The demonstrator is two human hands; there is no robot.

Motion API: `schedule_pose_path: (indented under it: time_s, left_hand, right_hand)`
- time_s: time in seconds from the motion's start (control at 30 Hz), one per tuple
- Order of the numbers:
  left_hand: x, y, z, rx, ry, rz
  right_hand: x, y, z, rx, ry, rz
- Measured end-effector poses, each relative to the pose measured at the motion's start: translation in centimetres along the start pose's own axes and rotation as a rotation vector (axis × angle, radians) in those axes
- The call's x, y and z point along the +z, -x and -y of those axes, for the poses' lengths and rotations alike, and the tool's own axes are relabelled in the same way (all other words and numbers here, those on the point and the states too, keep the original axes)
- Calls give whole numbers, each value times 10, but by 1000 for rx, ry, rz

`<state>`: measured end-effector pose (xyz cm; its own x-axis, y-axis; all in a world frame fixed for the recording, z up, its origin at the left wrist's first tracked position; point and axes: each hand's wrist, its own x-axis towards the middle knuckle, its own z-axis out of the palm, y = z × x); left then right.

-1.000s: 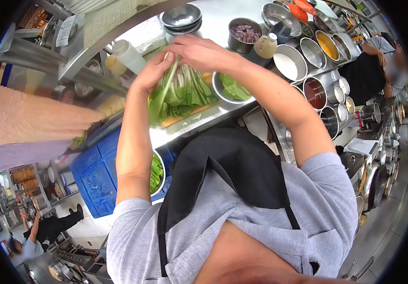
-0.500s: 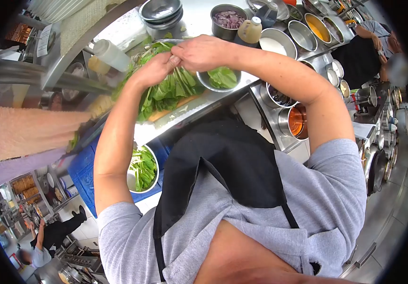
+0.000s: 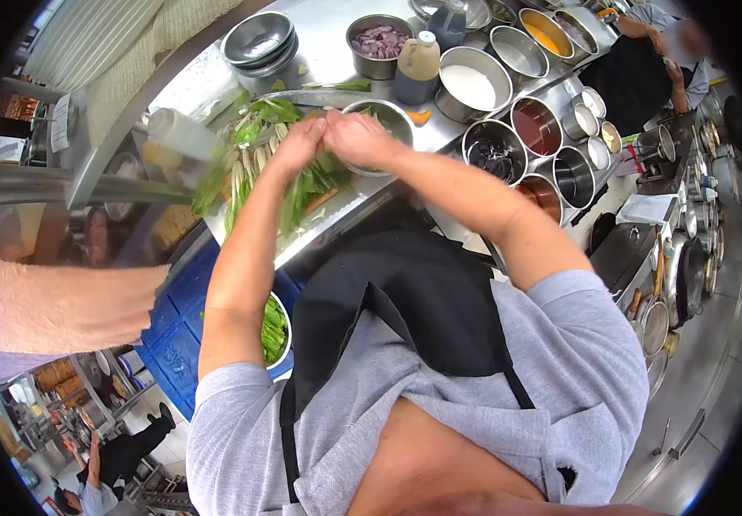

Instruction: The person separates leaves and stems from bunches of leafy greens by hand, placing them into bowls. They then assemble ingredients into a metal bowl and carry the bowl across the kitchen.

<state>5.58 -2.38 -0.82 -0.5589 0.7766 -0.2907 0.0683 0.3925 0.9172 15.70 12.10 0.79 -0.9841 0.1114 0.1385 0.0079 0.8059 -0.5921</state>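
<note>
leafy greens [image 3: 255, 161] lay left of upper centre, more pale stalks [image 3: 237, 172] showing than half a second before. my right hand [image 3: 358, 139] had dropped before the steel bowl [image 3: 398, 120]; sorting seemed unfinished. it met my left hand [image 3: 302, 144], but finger closure and any hold were hidden; lower leaves [image 3: 298, 199] blurred.

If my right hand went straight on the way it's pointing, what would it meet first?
Probably your left hand: your right hand touches or nearly touches it, though depth is unclear. Beyond lie leafy greens.
</note>
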Motion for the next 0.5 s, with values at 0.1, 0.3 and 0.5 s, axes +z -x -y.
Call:
schedule_pose_path:
  time_s: [0.1, 0.3, 0.5]
  left_hand:
    - [23, -1, -2, -44, 411, -198]
    - [35, 12, -32, 47, 916, -186]
    - [14, 1, -17, 203, 880, -365]
  right_hand:
    - [31, -17, 2, 260, -245, -166]
    - [1, -18, 8, 340, -895, -250]
    - [-36, 4, 55, 421, -1276, 94]
